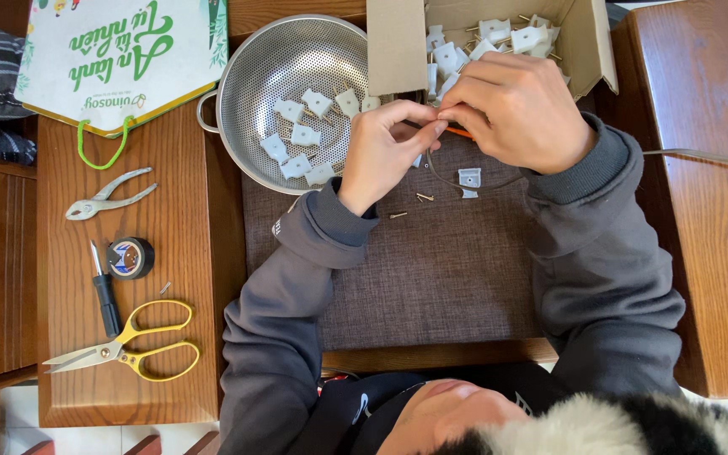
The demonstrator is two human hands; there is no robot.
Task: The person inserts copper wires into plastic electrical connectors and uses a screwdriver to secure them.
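Observation:
My left hand [385, 152] and my right hand [516, 109] meet above a grey-brown fabric mat [431, 270], fingertips pinched together on a small part with an orange bit [458, 131] showing between them. A thin wire loop [465, 184] hangs from the hands onto the mat. A white plastic plug piece [468, 178] and two small brass screws [424, 197] lie on the mat just below the hands. What exactly the fingers hold is mostly hidden.
A metal colander [250, 67] holds several white plug parts. An open cardboard box [587, 42] holds more. On the wooden table at left lie pliers [107, 198], black tape [131, 257], a screwdriver [107, 295], yellow-handled scissors [128, 345] and a paper bag [120, 55].

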